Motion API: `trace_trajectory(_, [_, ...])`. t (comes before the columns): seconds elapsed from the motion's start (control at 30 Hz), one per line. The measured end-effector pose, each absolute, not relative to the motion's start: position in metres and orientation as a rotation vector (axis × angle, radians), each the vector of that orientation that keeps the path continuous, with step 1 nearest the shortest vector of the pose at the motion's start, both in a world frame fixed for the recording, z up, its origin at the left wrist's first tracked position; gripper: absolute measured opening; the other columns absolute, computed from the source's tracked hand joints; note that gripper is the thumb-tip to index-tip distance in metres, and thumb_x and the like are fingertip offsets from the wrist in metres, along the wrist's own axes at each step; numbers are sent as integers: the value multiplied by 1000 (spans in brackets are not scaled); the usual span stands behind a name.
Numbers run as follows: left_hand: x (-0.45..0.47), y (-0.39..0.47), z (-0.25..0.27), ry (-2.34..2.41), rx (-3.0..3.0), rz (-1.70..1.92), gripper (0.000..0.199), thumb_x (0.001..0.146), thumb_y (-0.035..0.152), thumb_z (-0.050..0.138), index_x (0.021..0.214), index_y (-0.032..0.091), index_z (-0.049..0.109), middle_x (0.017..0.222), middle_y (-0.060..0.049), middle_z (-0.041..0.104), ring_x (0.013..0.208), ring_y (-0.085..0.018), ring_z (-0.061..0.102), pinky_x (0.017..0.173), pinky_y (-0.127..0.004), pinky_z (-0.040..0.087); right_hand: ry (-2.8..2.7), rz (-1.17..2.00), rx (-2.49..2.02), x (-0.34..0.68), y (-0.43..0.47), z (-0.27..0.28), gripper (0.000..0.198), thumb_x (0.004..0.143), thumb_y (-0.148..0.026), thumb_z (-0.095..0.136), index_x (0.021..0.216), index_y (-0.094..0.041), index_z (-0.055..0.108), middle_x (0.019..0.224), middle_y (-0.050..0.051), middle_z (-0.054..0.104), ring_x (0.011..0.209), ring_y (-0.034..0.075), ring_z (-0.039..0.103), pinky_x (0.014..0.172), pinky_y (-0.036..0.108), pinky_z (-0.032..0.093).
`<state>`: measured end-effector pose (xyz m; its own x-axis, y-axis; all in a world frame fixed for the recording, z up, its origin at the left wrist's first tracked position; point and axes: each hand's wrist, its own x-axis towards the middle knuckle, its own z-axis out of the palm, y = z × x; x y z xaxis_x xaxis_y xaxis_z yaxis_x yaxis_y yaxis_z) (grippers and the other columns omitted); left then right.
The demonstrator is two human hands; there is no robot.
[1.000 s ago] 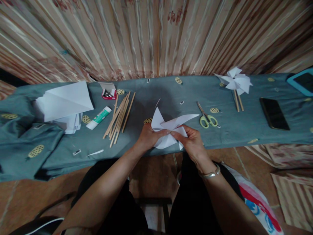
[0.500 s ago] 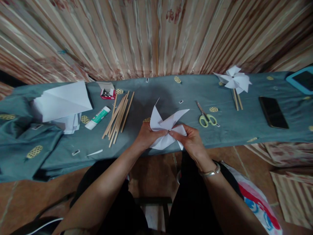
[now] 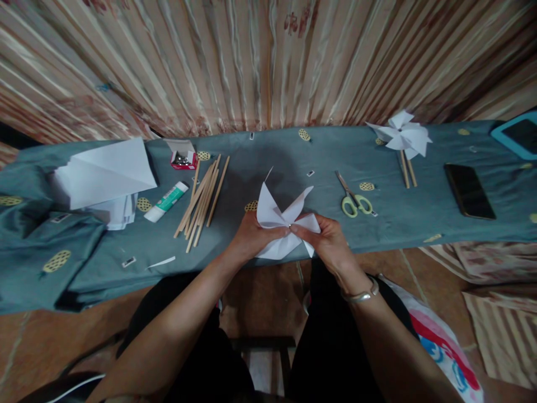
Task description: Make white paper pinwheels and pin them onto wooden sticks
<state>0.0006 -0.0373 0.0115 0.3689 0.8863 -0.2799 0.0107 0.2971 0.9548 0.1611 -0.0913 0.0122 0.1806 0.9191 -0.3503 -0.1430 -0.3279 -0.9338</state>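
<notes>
A white paper pinwheel (image 3: 272, 211) is held over the front edge of the table between both my hands. My left hand (image 3: 252, 232) grips its left side, the thumb lying across the paper toward the centre. On the other side my right hand (image 3: 325, 235) pinches it, thumb tip at the middle beside a small shiny pin head (image 3: 290, 226). The fingers beneath the paper are hidden. Nearest to the right hand lie scissors (image 3: 353, 201) with green handles. Several wooden sticks (image 3: 203, 204) lie loose to the left of the pinwheel.
A glue stick (image 3: 166, 201), an open red box (image 3: 183, 159) of small metal pins and a stack of white paper (image 3: 111, 173) lie on the left. Finished-looking pinwheels (image 3: 403, 134) on sticks, a black phone (image 3: 469, 191) and a blue-framed device (image 3: 518, 137) lie right. A curtain (image 3: 268, 67) hangs behind.
The pinwheel's upper right blade has drawn inward and stands more upright. Both hands keep their hold in nearly the same place.
</notes>
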Motion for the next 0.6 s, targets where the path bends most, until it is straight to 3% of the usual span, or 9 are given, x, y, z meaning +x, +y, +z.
trace_trajectory(0.6, [3,-44,6,1077,1116,869,26,49,30,85,66,13,74,64,-2,71,59,-16,64,56,-24,49,-909,1214,-1452,159,-99,17,37,57,-49,84,70,-18,70,60,-3,63,54,11,48,54,25,41])
